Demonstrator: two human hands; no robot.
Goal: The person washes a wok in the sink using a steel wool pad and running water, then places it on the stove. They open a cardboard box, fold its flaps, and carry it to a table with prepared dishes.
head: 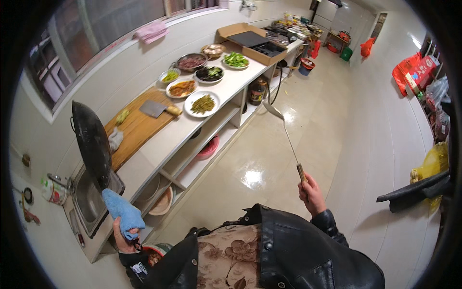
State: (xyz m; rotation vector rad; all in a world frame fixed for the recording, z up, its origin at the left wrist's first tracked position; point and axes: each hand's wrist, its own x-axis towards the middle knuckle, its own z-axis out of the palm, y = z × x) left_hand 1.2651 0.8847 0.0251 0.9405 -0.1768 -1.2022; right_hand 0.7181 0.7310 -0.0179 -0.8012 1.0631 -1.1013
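A light blue cloth [124, 211] is bunched in my left hand [123, 236], wrapped around the handle end of a dark wok [90, 141]. The wok is tilted up on its side above the stainless steel sink [89, 202], its handle hidden by the cloth. My right hand [311, 193] grips the wooden handle of a long metal wok spatula or ladle [290, 139], its head raised over the tiled floor. Beyond the wok lies a wooden cutting board [144, 126] with a cleaver [158, 109], a white rag [116, 139] and a yellowish-green scrap [122, 116].
Plates of food, including green beans [203, 104] and sliced green vegetables [235, 60], line the white counter [155, 148]. Farther along sits an open cardboard box [265, 54]. A knife [75, 227] lies beside the sink. Bags hang along the right wall, near a dark ledge-like object [411, 191].
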